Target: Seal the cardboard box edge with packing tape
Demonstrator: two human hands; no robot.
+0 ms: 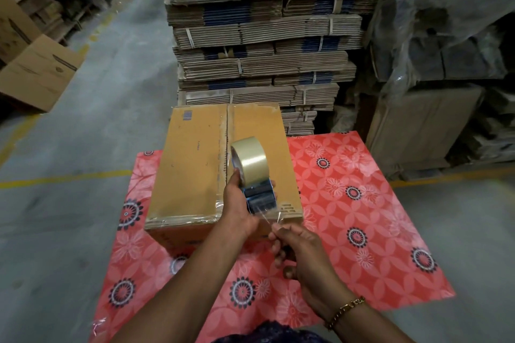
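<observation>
A closed brown cardboard box [192, 164] stands on a red flowered table cover [348, 203]. Clear tape runs along its centre seam and across its near top edge. My left hand [237, 203] grips a blue tape dispenser [260, 195] carrying a roll of clear packing tape [250, 160], held over the box's near right part. My right hand [298, 248] pinches the loose end of the tape [271, 216] just in front of the dispenser, above the box's near edge. A gold bracelet sits on my right wrist.
A tall stack of bundled flat cartons [264, 36] rises right behind the box. Plastic-wrapped goods [440, 50] stand at the right. Loose open cartons [39, 72] lie at the left on the grey concrete floor with yellow lines [64, 177].
</observation>
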